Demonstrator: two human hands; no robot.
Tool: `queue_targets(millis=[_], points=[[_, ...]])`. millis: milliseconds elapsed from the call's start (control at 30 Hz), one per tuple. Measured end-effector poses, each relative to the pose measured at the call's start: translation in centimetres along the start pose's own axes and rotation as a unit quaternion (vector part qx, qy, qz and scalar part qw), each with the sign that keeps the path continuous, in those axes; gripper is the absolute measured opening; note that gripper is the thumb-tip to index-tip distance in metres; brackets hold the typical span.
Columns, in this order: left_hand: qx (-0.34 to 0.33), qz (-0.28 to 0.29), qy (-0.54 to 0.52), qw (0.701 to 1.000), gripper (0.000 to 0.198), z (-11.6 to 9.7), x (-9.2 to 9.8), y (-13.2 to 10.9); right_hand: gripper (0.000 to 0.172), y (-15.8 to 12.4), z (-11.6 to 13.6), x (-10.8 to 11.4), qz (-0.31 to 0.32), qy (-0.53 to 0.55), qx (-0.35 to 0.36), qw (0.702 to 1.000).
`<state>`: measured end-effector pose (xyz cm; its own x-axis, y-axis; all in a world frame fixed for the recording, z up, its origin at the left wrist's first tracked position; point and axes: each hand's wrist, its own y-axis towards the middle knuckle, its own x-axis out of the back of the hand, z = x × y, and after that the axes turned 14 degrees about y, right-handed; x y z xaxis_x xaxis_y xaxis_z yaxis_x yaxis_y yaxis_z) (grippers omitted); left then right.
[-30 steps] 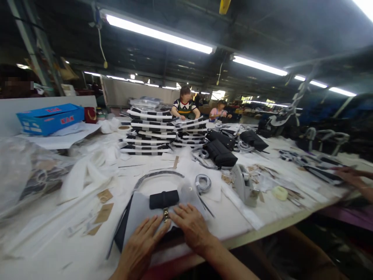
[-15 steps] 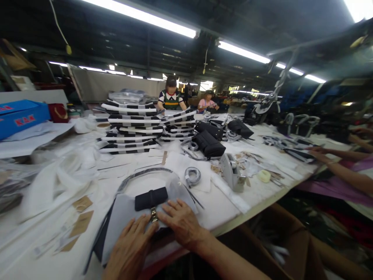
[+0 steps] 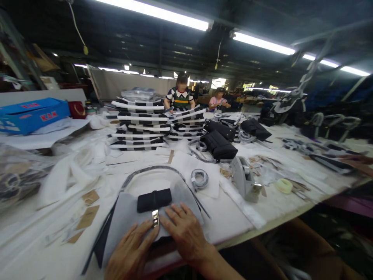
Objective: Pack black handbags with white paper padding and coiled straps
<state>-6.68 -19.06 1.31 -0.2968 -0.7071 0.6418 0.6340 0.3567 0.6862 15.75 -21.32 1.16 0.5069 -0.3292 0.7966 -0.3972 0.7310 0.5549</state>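
Note:
Both my hands lie flat on a pale grey sheet point(image 3: 131, 214) wrapped over a dark bag, with fingers spread. My left hand point(image 3: 129, 249) rests just left of a metal clasp point(image 3: 155, 218), and my right hand point(image 3: 183, 233) rests just right of it. The clasp hangs from a black strap point(image 3: 154, 200) lying across the sheet, and neither hand grips it. A curved dark bag handle point(image 3: 151, 169) arcs beyond the strap. Most of the bag body is hidden under the sheet and my hands.
White-covered table point(image 3: 233, 221) with a near edge close to my right arm. Stacks of black-and-white striped bags point(image 3: 140, 124), black bags point(image 3: 218, 146), a coiled strap point(image 3: 199, 179), a blue box point(image 3: 32, 116). A co-worker's hand point(image 3: 352, 158) is at the right.
The whole scene sits somewhat left of where it was a second ago, from my head turning. My hands stay flat on the sheet either side of the clasp.

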Motion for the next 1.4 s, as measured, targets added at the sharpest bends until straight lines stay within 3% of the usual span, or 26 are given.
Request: queue_targets(millis=[267, 533, 700, 900, 1067, 1267, 1400], points=[[0.071, -0.022, -0.074, 0.994, 0.038, -1.1, 0.5, 0.5, 0.038, 0.5, 0.0, 1.3, 0.018, 0.009, 0.031, 0.999], [0.084, -0.019, -0.083, 0.993, 0.039, -1.5, 0.4, -0.2, 0.056, 0.5, -0.3, 1.5, 0.044, -0.01, 0.052, 0.998], [0.105, -0.01, -0.077, 0.991, 0.035, -2.1, 0.4, -0.1, 0.065, 0.2, -1.5, 0.9, 0.046, -0.051, 0.128, 0.989], [0.116, -0.014, -0.07, 0.991, 0.032, -2.6, -0.3, -0.4, 0.055, -0.3, -3.3, -0.1, 0.029, -0.077, 0.16, 0.984], [0.106, -0.029, -0.052, 0.993, 0.027, -2.8, -1.1, -0.5, 0.044, -0.1, -4.8, -0.2, 0.033, -0.127, 0.253, 0.959], [0.111, -0.02, -0.05, 0.992, 0.027, -2.6, -0.6, -0.3, 0.049, 0.3, -3.8, 0.2, 0.039, -0.128, 0.232, 0.964], [0.099, -0.032, -0.025, 0.994, 0.04, -2.2, -0.2, -0.6, 0.061, 0.9, -0.5, 1.9, 0.037, -0.061, 0.11, 0.991]])
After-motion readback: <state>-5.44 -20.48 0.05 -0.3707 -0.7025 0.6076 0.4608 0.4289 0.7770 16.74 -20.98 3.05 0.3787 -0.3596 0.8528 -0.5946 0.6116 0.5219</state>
